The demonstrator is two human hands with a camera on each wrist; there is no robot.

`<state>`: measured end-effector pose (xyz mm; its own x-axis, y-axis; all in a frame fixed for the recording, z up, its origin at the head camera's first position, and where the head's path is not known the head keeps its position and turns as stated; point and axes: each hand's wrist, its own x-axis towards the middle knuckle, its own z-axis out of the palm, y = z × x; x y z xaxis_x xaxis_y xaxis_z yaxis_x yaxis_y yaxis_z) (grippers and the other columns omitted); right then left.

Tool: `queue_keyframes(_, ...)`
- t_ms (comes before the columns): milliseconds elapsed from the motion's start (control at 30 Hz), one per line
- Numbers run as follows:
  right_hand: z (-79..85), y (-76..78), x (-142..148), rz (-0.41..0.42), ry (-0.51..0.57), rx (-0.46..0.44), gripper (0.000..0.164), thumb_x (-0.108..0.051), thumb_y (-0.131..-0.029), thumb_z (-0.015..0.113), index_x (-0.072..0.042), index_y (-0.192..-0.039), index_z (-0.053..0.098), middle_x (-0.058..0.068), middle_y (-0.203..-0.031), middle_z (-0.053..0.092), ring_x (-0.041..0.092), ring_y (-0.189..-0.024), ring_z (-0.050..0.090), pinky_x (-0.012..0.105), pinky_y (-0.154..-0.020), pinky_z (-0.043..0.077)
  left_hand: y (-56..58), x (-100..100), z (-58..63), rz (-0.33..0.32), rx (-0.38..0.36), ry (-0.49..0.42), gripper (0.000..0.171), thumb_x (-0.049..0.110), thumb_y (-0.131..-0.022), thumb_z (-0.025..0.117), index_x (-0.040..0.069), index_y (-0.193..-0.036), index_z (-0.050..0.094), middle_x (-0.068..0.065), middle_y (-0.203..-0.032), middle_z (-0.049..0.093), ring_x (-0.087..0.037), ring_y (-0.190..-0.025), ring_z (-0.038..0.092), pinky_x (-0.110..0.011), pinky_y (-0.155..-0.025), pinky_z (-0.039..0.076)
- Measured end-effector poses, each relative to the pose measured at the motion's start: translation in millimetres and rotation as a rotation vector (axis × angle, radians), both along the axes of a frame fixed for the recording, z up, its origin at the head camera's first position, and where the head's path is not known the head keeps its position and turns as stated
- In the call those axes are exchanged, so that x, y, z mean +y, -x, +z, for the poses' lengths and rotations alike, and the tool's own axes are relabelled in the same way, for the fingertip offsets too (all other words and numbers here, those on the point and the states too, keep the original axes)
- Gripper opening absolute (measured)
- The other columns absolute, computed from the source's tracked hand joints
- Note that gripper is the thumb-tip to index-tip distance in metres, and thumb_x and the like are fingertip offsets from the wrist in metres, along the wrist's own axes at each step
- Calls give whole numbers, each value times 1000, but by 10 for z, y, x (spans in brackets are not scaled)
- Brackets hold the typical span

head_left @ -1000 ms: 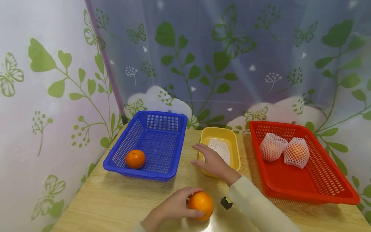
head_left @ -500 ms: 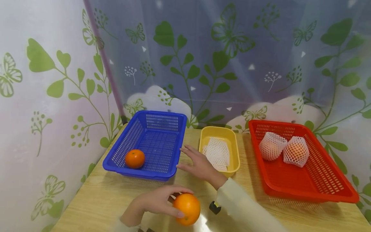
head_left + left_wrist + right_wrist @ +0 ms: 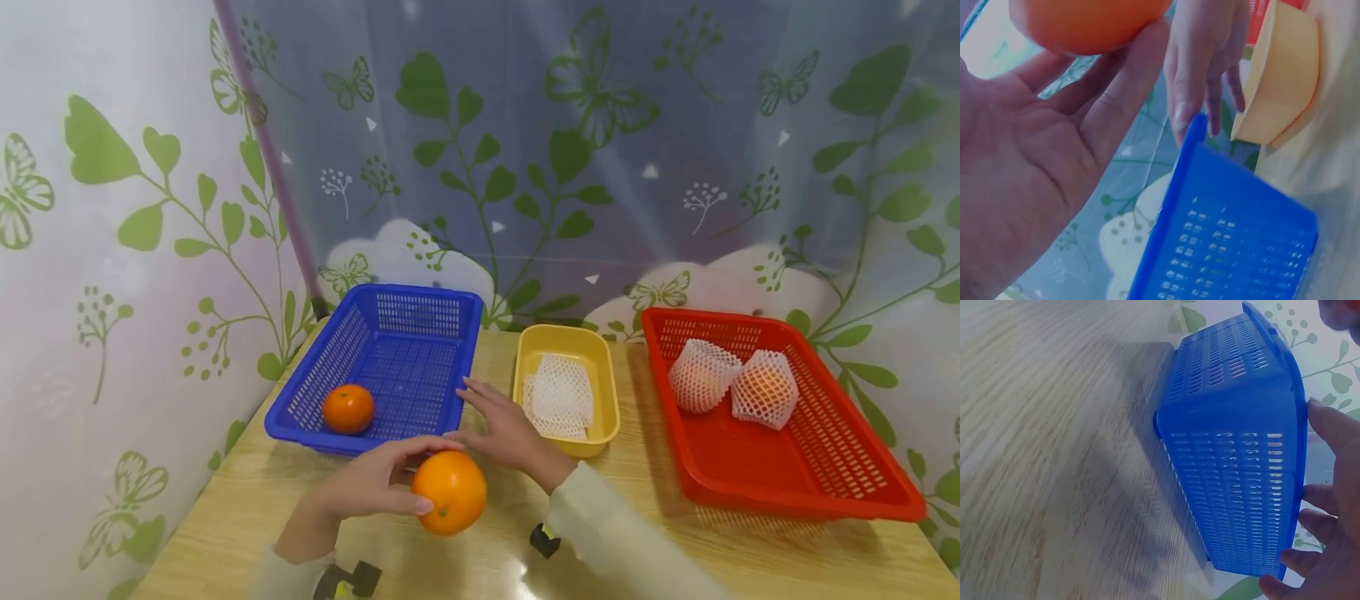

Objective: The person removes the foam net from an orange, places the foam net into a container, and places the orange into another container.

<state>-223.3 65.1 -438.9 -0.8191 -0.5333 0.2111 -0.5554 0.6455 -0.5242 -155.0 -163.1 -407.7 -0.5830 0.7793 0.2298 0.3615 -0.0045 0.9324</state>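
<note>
My left hand [image 3: 363, 487] grips an orange [image 3: 450, 493] between thumb and fingers, above the table in front of the blue basket [image 3: 416, 375]. In the left wrist view the same orange [image 3: 1088, 22] sits at the fingertips. My right hand [image 3: 506, 429], fingers extended, is at the blue basket's right side. In the right wrist view its fingertips [image 3: 1317, 495] touch or nearly touch the basket's rim [image 3: 1300, 425]. A second orange [image 3: 348, 408] lies in the basket's near left corner.
A small yellow tray [image 3: 609, 392] holding white foam nets [image 3: 561, 392] stands right of the blue basket. Farther right, a red basket [image 3: 750, 467] contains two net-wrapped fruits [image 3: 703, 377]. A patterned curtain [image 3: 480, 167] hangs behind the wooden table [image 3: 615, 550].
My left hand has lifted the orange and carried it left and forward toward the blue basket. My right hand has moved left from the yellow tray to the blue basket's edge.
</note>
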Motion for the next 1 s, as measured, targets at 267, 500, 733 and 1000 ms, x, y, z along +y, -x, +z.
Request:
queue_keyframes(267,18,11,-29,-5,-26,-7,65,-37,-87,71,-8,-142,49,9,-153,37,36,-140,32,56,-112,29,101,-129,80,197,-9,-79,63,10,-93,65,-1,-147,34,-24,-140,44,-17,-117,55,-30,-95,51)
queue_keyframes(500,64,-6,-59,-16,-61,-10,67,-43,-88,69,-9,-142,49,9,-153,36,36,-141,32,60,-110,29,194,-212,102,354,-27,-36,64,11,-92,65,7,-149,34,-22,-144,39,-29,-120,52,-30,-92,52)
queue_keyframes(733,135,-32,-74,-22,-72,-42,74,-54,-88,64,-8,-143,47,9,-155,34,31,-140,34,53,-112,31,258,-260,115,502,-76,-8,63,14,-94,62,17,-151,33,-21,-139,43,-36,-119,52,-29,-92,50)
queue_keyframes(1000,134,-43,-72,-29,-80,-97,75,-56,-88,63,-11,-146,44,8,-157,30,32,-140,34,55,-111,30,320,-312,98,584,-178,-10,52,22,-102,48,23,-152,33,-15,-148,37,-32,-119,49,-36,-96,48)
